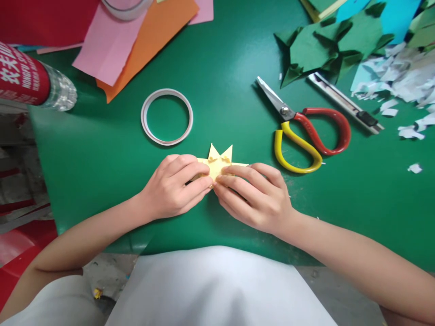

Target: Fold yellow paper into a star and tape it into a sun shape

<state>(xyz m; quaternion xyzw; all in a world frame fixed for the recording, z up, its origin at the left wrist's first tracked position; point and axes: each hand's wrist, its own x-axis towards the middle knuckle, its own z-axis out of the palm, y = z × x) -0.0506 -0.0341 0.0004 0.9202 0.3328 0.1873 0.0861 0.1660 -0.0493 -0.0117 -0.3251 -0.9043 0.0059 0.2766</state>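
Note:
Between my hands is a small yellow folded paper figure [215, 168], with two pointed tips standing up at its far side and thin points out to the sides. My left hand [178, 184] pinches its left part, fingers bent over the paper. On the other side my right hand [255, 192] grips the right and near part with its fingertips. Both hands rest close to the green tabletop, and the fingers hide much of the figure's lower half. A roll of double-sided tape [145, 121] lies just beyond my left hand.
Scissors [286, 113] with red and yellow handles lie half open at right, beside a box cutter [345, 103]. Green folded paper pieces [311, 50] and white scraps [413, 74] are at far right. Orange paper [149, 43], pink paper [108, 45] and a bottle [30, 77] are at upper left.

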